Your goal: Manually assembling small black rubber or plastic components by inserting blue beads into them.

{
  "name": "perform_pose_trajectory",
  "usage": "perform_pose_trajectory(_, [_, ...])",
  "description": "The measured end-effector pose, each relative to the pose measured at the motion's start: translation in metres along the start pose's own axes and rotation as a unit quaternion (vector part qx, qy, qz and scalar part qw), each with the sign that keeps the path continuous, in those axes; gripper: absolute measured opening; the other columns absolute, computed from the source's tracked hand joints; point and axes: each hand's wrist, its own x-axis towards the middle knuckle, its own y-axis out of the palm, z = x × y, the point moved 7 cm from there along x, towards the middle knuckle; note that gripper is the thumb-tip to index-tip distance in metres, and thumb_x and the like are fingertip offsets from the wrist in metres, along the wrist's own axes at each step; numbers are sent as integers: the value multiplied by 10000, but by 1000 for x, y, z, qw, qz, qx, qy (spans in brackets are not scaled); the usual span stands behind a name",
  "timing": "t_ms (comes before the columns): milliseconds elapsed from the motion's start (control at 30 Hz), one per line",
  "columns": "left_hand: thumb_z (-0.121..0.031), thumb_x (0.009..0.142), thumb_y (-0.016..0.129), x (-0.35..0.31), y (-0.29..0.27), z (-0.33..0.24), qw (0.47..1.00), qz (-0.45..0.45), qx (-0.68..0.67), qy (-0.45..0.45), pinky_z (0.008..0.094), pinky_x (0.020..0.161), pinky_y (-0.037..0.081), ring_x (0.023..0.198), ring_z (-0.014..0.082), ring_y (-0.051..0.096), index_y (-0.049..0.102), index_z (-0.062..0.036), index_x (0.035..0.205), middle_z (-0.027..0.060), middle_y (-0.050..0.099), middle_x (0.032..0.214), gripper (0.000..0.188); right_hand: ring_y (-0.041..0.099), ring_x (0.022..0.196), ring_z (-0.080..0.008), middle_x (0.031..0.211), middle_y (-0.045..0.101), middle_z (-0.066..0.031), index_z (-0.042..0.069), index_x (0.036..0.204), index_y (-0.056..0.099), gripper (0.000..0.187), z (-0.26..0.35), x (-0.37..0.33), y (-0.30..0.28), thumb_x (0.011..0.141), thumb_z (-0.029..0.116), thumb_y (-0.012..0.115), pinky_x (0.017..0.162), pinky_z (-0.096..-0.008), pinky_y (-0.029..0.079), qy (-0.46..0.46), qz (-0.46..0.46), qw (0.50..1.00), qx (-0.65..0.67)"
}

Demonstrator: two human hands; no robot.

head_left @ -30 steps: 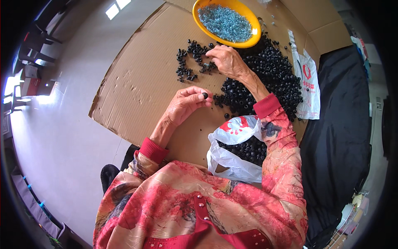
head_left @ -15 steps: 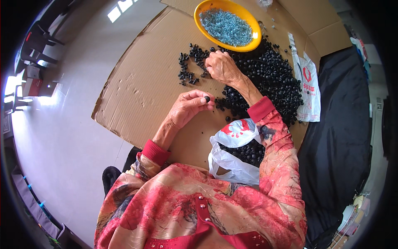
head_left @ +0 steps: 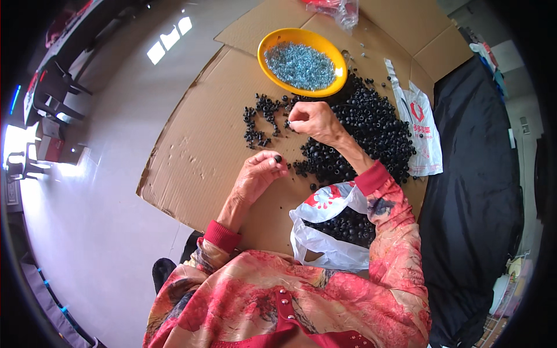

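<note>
My left hand (head_left: pixel 259 176) pinches a round black bead-like piece (head_left: pixel 278 159) between thumb and fingertips, above the cardboard (head_left: pixel 197 145). My right hand (head_left: pixel 318 123) is closed in a pinch beside a small cluster of black ring-shaped pieces (head_left: pixel 250 124). A tiny thing shows at its fingertips, too small to name. To the right of that hand spreads a big heap of round black pieces (head_left: pixel 377 124), some with open holes. Just beyond the right hand stands a yellow oval bowl (head_left: pixel 342 86) filled with small clear bluish pieces (head_left: pixel 301 65).
Near my body lies an open white plastic bag (head_left: pixel 333 255) with more black pieces inside. A flattened white bag (head_left: pixel 426 153) rests right of the heap. Clear-and-red plastic wrapping (head_left: pixel 342 10) lies at the back. Black cloth (head_left: pixel 470 191) hangs along the right.
The whole view has shifted, so the bowl and heap appear lower. My right hand has drawn a little rightward from the small cluster. My left hand still pinches the round black piece.
</note>
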Motion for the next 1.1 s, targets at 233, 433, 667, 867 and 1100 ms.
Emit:
perform_pose_trajectory(233, [-162, 869, 576, 25, 86, -53, 983, 69, -132, 103, 381, 804, 498, 807, 156, 593, 548, -46, 1045, 56, 599, 871, 213, 548, 665, -40, 707, 585, 22, 14, 821, 598, 90, 76, -28, -55, 748, 0, 650, 613, -193, 462, -9, -51, 972, 231])
perform_pose_trajectory(433, [-147, 878, 562, 25, 130, -54, 988, 76, -87, 102, 375, 811, 503, 779, 171, 600, 548, -19, 1060, 71, 607, 875, 223, 566, 639, -51, 695, 600, -1, 12, 790, 599, 67, 121, -45, -75, 753, -31, 634, 592, -196, 488, -116, -75, 973, 187])
perform_pose_trajectory(667, [-111, 874, 564, 26, 137, -42, 992, 64, -41, 100, 367, 781, 515, 800, 194, 613, 571, -8, 1046, 94, 627, 902, 201, 580, 626, -77, 679, 604, -21, 9, 773, 604, 65, 117, -60, -78, 736, -26, 644, 579, -227, 483, -120, -90, 980, 129])
perform_pose_trajectory(867, [-84, 859, 578, 24, 139, -42, 991, 56, 37, 119, 369, 783, 516, 825, 210, 626, 587, 0, 1022, 116, 633, 947, 183, 574, 646, -82, 691, 617, -22, 22, 760, 601, 103, 116, -64, -81, 706, 5, 688, 619, -238, 473, -114, -95, 987, 56])
perform_pose_trajectory(1100, [-120, 862, 581, 21, 146, -33, 992, 97, -33, 76, 367, 776, 515, 811, 192, 614, 576, -6, 1018, 97, 622, 913, 193, 566, 612, -95, 652, 597, -31, 28, 804, 596, 166, 111, -60, -80, 698, 87, 708, 574, -255, 469, -124, -55, 987, 81])
